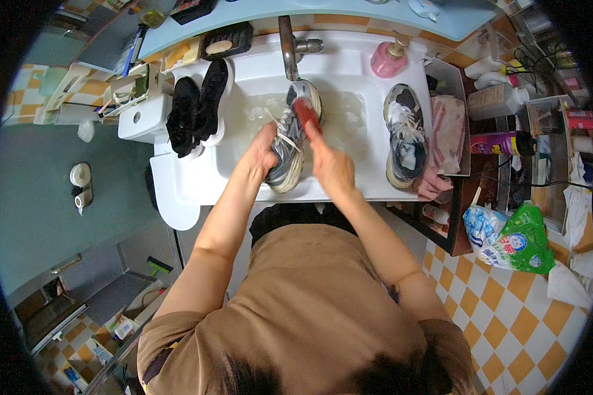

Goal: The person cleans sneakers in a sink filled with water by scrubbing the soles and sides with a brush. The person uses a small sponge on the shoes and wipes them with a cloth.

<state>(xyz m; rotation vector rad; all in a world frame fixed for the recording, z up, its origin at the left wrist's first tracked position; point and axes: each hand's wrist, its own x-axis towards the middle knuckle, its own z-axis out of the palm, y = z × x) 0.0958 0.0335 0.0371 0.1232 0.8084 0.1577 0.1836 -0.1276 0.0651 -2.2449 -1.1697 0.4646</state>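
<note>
My left hand (265, 150) grips a grey-and-white lace-up sneaker (287, 158) by its side, over the white sink (197, 173). In my right hand (332, 168) is a red scrubbing brush (306, 114), its head against the upper of that sneaker near the end by the faucet. The brush's bristles are hidden. Cloudy water (348, 116) stands in the basin beneath the shoe. A matching sneaker (405, 136) rests on the sink's right rim, with a whitish patch inside its opening. A pair of black fuzzy shoes with white soles (212, 101) leans on the left rim.
Behind the shoe rises a metal faucet (287, 49). A pink pump bottle (389, 59) stands at the back right, a black soap dish (227, 40) at the back left. A bin with a pink cloth (447, 133) adjoins the right side; a green detergent bag (521, 242) lies beyond.
</note>
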